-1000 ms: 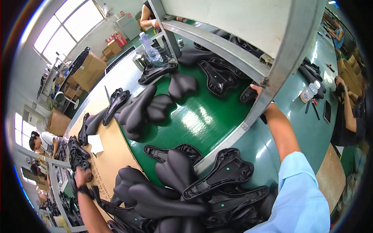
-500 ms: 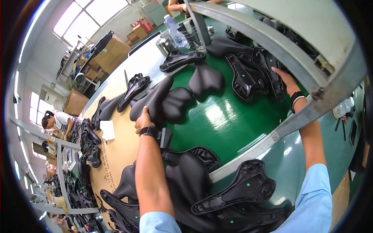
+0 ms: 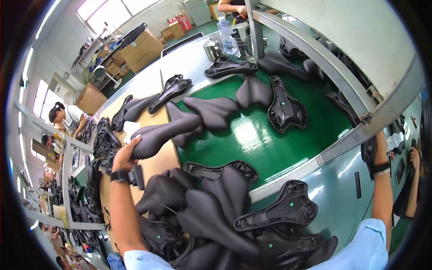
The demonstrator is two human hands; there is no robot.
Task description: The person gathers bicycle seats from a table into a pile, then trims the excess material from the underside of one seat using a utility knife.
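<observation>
My left hand (image 3: 123, 155), a dark watch on its wrist, grips the broad end of a black bicycle saddle (image 3: 166, 132) that lies across the edge of the green conveyor belt (image 3: 252, 135). A heap of black saddles (image 3: 211, 211) sits just in front of me, with one upturned shell (image 3: 279, 211) on top. My right hand (image 3: 380, 137) reaches up at the far right, its fingers hidden behind a grey metal rail (image 3: 342, 76). A black saddle-like piece (image 3: 366, 153) hangs right beside that wrist; whether the hand holds it is unclear.
More saddles lie on the belt, one upside down (image 3: 285, 108). A water bottle (image 3: 224, 28) and metal cups stand at the belt's far end. Cardboard boxes (image 3: 139, 45) stand behind. A person (image 3: 67, 119) works at the left beside racks of saddles; another person's arm (image 3: 411, 180) shows at the right.
My left hand has come up from the racks at lower left and closed on a saddle at the belt's edge. The view has swung left, so my right arm now sits at the far right.
</observation>
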